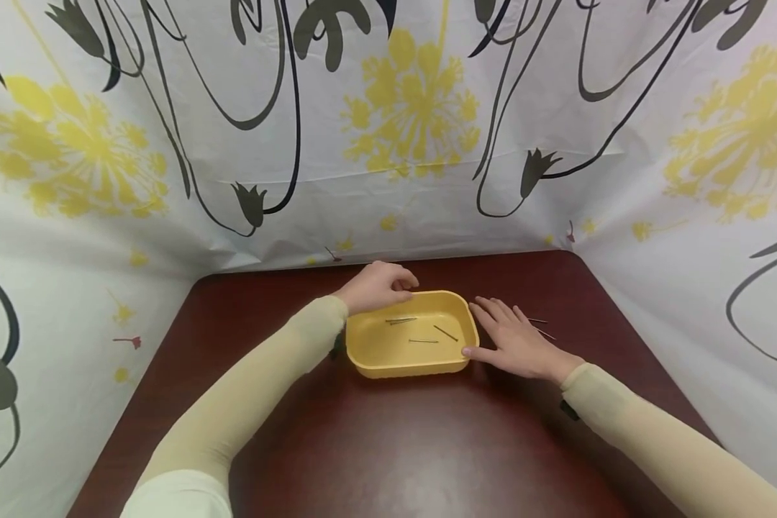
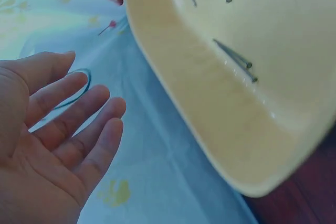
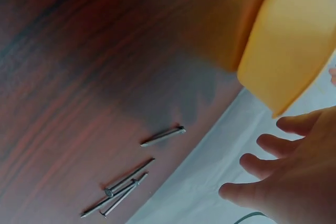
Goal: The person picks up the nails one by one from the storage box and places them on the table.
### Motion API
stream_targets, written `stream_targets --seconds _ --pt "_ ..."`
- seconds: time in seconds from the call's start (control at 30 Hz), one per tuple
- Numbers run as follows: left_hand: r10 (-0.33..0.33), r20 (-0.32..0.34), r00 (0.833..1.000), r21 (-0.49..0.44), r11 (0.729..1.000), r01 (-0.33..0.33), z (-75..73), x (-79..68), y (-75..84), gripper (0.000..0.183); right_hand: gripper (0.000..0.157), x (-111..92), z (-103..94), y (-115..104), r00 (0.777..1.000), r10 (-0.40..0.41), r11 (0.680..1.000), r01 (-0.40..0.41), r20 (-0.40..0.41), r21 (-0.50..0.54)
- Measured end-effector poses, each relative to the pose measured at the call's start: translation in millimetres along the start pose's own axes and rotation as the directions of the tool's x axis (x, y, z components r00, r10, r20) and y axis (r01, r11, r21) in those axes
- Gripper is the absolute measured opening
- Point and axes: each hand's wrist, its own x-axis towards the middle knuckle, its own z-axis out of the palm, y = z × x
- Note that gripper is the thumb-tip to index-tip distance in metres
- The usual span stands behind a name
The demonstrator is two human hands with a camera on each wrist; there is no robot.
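Note:
A yellow plastic tray with rounded corners stands on the table, and several nails lie scattered on its floor. My left hand hovers over the tray's far left rim; in the left wrist view its fingers are loosely bent with nothing in them. At the tray's right end, my right hand stretches out its fingers, thumb tip right at the rim. More nails lie loose on the table beyond the right hand, partly hidden by it in the head view.
The dark reddish table runs back to a white cloth with a flower print, which hangs behind it and on both sides.

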Motion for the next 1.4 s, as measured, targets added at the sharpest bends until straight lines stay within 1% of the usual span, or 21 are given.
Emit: stream_targets --seconds 0.1,0.17,0.23,0.37,0.43,0.53,0.63,0.73,0.87,0.93,1.07,1.13,1.27,1.4 --pt "0.030 0.058 0.998 0.027 0.999 -0.031 10.5 14.4 0.7 0.026 0.102 1 3.4 0 1.000 0.011 0.999 -0.010 0.013 -0.031" --pt "0.041 0.096 0.994 0.060 0.997 -0.047 17.8 22.9 1.7 0.026 0.103 1 5.5 0 1.000 0.008 0.999 -0.007 0.017 -0.046" --pt "0.050 0.124 0.991 0.074 0.996 -0.059 24.8 30.3 3.0 0.026 0.104 2 7.5 0 1.000 0.005 0.998 -0.003 0.020 -0.061" --pt "0.052 0.135 0.989 0.071 0.995 -0.062 33.8 40.2 8.9 0.022 0.105 3 8.7 0 1.000 -0.003 0.996 0.005 0.018 -0.088" --pt "0.061 0.137 0.989 0.085 0.994 -0.073 37.3 44.1 12.4 0.020 0.104 4 8.2 0 1.000 -0.005 0.995 0.006 0.014 -0.097" --pt "0.088 0.160 0.983 0.148 0.983 -0.112 45.4 50.9 16.8 0.020 0.104 4 7.9 0 1.000 -0.005 0.995 0.006 0.010 -0.103" --pt "0.112 0.206 0.972 0.222 0.962 -0.158 57.9 56.8 19.5 0.020 0.104 3 8.7 0 1.000 -0.004 0.995 0.005 0.010 -0.102" --pt "0.110 0.240 0.965 0.261 0.950 -0.173 71.5 60.3 21.1 0.021 0.104 3 11.0 -1 1.000 -0.011 0.994 0.011 0.004 -0.108" --pt "0.109 0.233 0.966 0.271 0.947 -0.172 84.5 64.5 23.0 0.019 0.104 2 14.4 -2 1.000 -0.017 0.993 0.015 -0.012 -0.115" --pt "0.125 0.236 0.964 0.277 0.942 -0.190 89.1 67.1 23.2 0.014 0.104 2 15.8 -4 1.000 -0.011 0.994 0.009 -0.016 -0.113" --pt "0.153 0.275 0.949 0.295 0.926 -0.234 95.9 68.8 21.6 0.006 0.105 1 18.7 -6 1.000 -0.010 0.993 0.008 -0.013 -0.115" --pt "0.159 0.289 0.944 0.296 0.923 -0.246 98.1 67.9 20.8 0.004 0.105 0 19.3 -7 1.000 -0.010 0.994 0.009 -0.009 -0.112" --pt "0.178 0.282 0.943 0.296 0.918 -0.262 101.0 67.7 19.7 0.006 0.105 -1 20.4 -6 1.000 -0.012 0.994 0.010 -0.014 -0.113" --pt "0.192 0.275 0.942 0.298 0.915 -0.273 103.2 70.4 18.9 0.009 0.105 -1 21.7 -6 1.000 -0.005 0.994 0.003 -0.022 -0.107"
